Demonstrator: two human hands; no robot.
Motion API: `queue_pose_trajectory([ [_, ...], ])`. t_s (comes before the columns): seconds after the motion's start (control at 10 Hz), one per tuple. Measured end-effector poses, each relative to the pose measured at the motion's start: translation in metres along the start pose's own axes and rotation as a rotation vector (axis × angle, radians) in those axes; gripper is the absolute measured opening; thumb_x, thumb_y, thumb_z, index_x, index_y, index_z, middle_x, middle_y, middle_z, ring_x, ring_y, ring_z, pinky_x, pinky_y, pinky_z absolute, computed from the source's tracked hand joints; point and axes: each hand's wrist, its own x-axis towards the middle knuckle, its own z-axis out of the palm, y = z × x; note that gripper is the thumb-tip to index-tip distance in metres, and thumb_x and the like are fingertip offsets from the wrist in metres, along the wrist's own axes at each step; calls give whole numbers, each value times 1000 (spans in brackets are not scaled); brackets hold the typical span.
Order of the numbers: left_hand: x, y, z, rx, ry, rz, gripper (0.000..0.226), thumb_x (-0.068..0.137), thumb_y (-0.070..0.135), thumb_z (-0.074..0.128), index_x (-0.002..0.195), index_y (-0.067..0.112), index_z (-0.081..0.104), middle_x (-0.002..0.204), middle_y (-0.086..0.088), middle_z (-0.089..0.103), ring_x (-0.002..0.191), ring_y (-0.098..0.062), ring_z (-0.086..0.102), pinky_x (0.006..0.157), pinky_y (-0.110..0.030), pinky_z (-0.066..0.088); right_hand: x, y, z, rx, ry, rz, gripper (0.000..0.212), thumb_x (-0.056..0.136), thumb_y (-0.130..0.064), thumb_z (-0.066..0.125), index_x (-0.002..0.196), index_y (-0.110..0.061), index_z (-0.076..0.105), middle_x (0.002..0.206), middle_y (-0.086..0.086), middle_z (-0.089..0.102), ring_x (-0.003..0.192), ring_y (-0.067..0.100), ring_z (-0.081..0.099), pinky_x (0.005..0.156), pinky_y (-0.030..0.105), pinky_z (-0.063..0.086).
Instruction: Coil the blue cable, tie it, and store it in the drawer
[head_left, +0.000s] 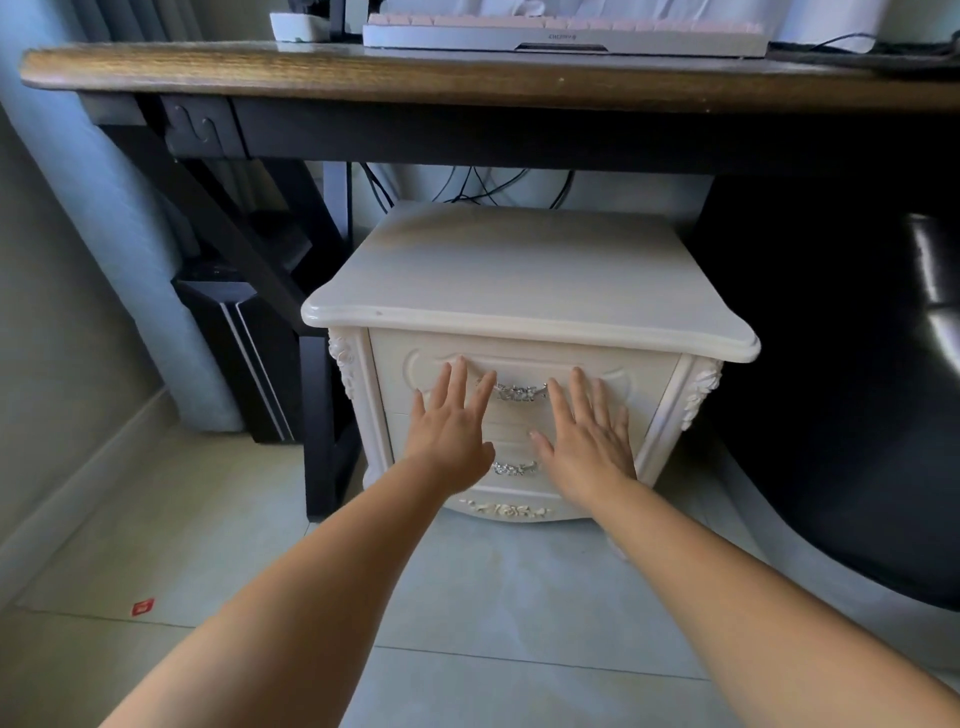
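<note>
two bare forearms reach forward over the pale tiled floor (483, 597), where a small red scrap (142, 607) lies off to the left. the left hand (451, 422) is flat against the front of a cream nightstand (524, 291), fingers spread and pointing up, its grip open and holding nothing. the right hand (587, 431) lies the same way just beside it, palm on the wood, grip open and empty too. both palms press the top drawer (639, 384), which sits shut and flush with the cabinet front; the fingertips of each hand flank its silver handle (521, 392). below, between the two wrists, the handle of the lower drawer (514, 468) shows, that drawer shut as well. the blue cable cannot be seen anywhere in this view.

the nightstand's top is bare and glossy, tucked partly under a dark-framed wooden worktop (467, 78). left of the cabinet a black computer tower (244, 348) stands on the floor beside the worktop's leg. to the right a black chair (852, 415) fills the shadow. dark wires (467, 187) hang behind the cabinet. on the worktop's far edge rests a white keyboard (563, 36).
</note>
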Motion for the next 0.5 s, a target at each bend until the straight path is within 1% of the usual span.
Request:
queue_pose_trajectory([
  [0.1,7,0,2,55,-48,2,92,92,39,54,154,29,-13,160,-11,-25,148,-28,-21,120,-55,3,3,-3,2,1,-35,7,72,100,-53,30,155,-27,-8,159,2,-29,148,21,-23,120,49,-5],
  [0.2,8,0,3,66,-65,0,94,91,39,55,154,29,-13,160,-11,-27,148,-28,-21,120,-55,3,4,-5,3,20,-61,17,73,99,-54,30,155,-25,-9,158,2,-32,148,20,-23,119,49,-5],
  [0.3,7,1,-2,23,-83,4,90,91,38,56,155,30,-6,161,-9,-24,149,-28,-18,120,-54,4,5,-5,-3,51,-75,23,71,100,-52,31,155,-25,-5,159,1,-29,149,18,-19,120,48,-4],
  [0.4,-2,4,-5,-5,-101,8,84,92,39,55,156,31,1,162,-8,-22,150,-27,-16,119,-54,5,1,-5,-6,68,-65,19,66,101,-49,31,156,-26,2,162,2,-20,150,20,-13,121,48,1],
  [0.5,-22,10,-8,-28,-97,17,77,95,43,52,156,32,5,163,-7,-19,150,-26,-13,119,-53,8,-7,-6,-13,108,-89,56,63,101,-49,29,156,-26,8,164,3,-9,151,22,-6,121,48,4],
])
